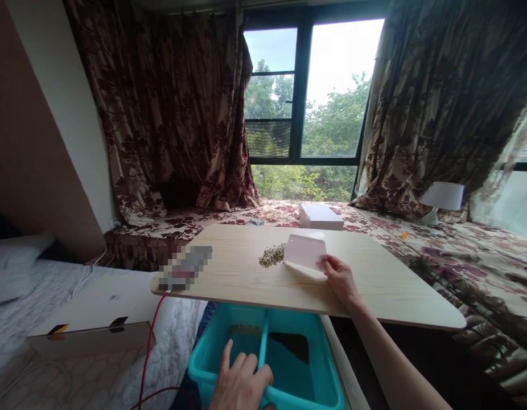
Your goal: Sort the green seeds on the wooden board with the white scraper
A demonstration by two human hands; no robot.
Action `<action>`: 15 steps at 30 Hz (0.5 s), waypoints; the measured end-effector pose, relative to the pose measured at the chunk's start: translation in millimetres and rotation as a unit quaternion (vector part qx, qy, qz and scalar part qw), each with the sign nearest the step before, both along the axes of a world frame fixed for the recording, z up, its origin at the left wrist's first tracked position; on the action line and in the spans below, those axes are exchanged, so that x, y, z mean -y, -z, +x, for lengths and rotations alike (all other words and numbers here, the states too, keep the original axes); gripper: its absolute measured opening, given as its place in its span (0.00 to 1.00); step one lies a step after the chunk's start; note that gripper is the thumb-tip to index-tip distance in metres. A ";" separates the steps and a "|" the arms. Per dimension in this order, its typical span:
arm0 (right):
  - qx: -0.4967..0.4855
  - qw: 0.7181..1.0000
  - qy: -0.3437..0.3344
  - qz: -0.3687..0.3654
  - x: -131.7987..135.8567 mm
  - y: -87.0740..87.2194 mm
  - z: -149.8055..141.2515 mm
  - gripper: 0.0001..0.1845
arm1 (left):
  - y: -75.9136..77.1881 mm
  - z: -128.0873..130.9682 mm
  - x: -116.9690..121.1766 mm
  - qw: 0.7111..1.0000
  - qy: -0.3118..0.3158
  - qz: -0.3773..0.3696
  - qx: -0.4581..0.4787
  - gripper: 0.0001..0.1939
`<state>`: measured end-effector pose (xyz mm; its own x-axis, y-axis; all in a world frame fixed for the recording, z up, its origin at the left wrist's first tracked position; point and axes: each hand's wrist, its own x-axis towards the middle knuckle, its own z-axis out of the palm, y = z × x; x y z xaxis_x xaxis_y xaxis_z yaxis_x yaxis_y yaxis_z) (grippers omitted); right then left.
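My right hand (341, 280) pinches the near right corner of a thin white plastic scraper (305, 251) with rounded corners and a small hole. The scraper is tilted over the wooden board top (229, 279). Against its left edge lies a loose pile of small greenish-brown seeds or beans (272, 256). Below the board's near edge is a teal bin (196, 364) with a divider and two compartments. My left hand (242, 380) grips the bin's near rim by the divider, index finger pointing up. Small grains lie in the left compartment, a darker mass in the right.
A blurred-out device (186, 270) with a red cable (149, 341) lies at the board's left end. A white cardboard box (97, 307) rests on the quilted bed at left. Behind the board are a white box (321, 216) and a lamp (443, 196).
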<state>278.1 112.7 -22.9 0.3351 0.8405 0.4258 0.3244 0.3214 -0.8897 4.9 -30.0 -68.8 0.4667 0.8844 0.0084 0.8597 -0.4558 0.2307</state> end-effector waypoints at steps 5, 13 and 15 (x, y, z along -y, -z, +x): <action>-0.010 1.000 -0.023 -0.003 -4.3 1.4 -1.3 0.18 | -5.0 0.3 3.0 1.000 -0.001 -0.005 0.001 0.07; 0.009 0.999 -0.035 0.002 -1.2 -2.3 -3.4 0.18 | -12.6 -0.4 4.5 1.000 0.011 -0.024 0.005 0.09; 0.005 0.999 -0.031 0.010 -0.3 -2.6 -3.6 0.18 | -11.2 -1.3 4.9 1.000 0.012 -0.018 0.009 0.09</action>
